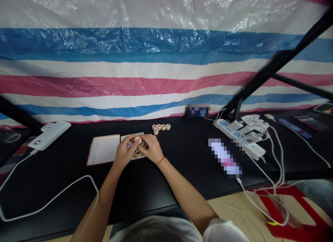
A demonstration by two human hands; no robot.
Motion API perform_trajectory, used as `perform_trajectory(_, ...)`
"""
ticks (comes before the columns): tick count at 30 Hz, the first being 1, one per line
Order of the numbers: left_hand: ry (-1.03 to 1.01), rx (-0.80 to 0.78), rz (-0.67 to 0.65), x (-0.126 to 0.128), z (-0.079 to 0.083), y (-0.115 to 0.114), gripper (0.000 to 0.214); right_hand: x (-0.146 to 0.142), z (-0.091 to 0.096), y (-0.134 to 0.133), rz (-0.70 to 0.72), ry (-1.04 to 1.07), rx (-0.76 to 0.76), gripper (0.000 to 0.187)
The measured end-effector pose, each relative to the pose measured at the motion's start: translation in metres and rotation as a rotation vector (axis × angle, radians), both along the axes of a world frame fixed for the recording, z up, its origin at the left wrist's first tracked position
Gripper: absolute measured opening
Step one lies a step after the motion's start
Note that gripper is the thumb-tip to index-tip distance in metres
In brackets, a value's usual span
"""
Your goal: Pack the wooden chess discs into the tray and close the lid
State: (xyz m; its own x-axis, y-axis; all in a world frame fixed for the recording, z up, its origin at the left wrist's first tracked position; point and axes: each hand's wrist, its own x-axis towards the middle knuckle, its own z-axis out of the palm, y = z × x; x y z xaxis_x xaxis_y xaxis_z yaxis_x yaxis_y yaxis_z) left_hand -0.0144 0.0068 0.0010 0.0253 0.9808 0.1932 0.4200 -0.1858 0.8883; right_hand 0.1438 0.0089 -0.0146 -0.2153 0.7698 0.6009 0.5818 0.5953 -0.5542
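Wooden xiangqi pieces (161, 127) stand in a short row on the black table, beyond my hands. Below them lies an open, white-lined flat case, with its left half (103, 150) bare and its right half (132, 136) holding more pieces (137, 153). My left hand (125, 150) and my right hand (152, 148) meet over that right half. The left fingertips pinch a pale piece (137, 140) against the others. The right fingers rest among the pieces, and what they grip is partly hidden. A thin red cord circles my right wrist.
A white power bank (49, 135) lies at the left, its white cable looping across the black table (52, 186). At the right sit a white power strip (239, 138) with plugs and cables, and a pixelated object (225, 158). A striped tarpaulin (130, 82) hangs behind.
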Motion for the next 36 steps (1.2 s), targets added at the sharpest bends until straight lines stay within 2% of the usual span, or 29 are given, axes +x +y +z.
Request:
perform_trajectory(5, -0.174, -0.136, 0.023, 0.005, -0.004, -0.001, 0.041, -0.001, -0.001, 0.001, -0.022, 0.072, 0.042, 0.024)
perform_trajectory(11, -0.311, -0.055, 0.154, 0.001, -0.001, 0.003, 0.041, 0.010, -0.002, 0.006, -0.179, 0.133, -0.037, 0.031)
perform_trajectory(17, -0.331, -0.037, 0.193, -0.004, -0.008, 0.008, 0.041, 0.025, -0.002, 0.011, -0.331, 0.225, -0.097, 0.031)
perform_trajectory(23, -0.330, -0.058, 0.172, -0.003, -0.013, 0.008, 0.052, 0.026, -0.002, 0.012, -0.321, 0.256, -0.107, 0.028)
perform_trajectory(29, -0.296, -0.065, 0.193, -0.002, -0.006, 0.005, 0.047, 0.030, -0.005, 0.015, -0.355, 0.254, -0.138, 0.022)
perform_trajectory(36, -0.276, -0.056, 0.180, -0.003, -0.007, 0.005, 0.049, 0.035, -0.012, 0.020, -0.398, 0.272, -0.176, 0.018)
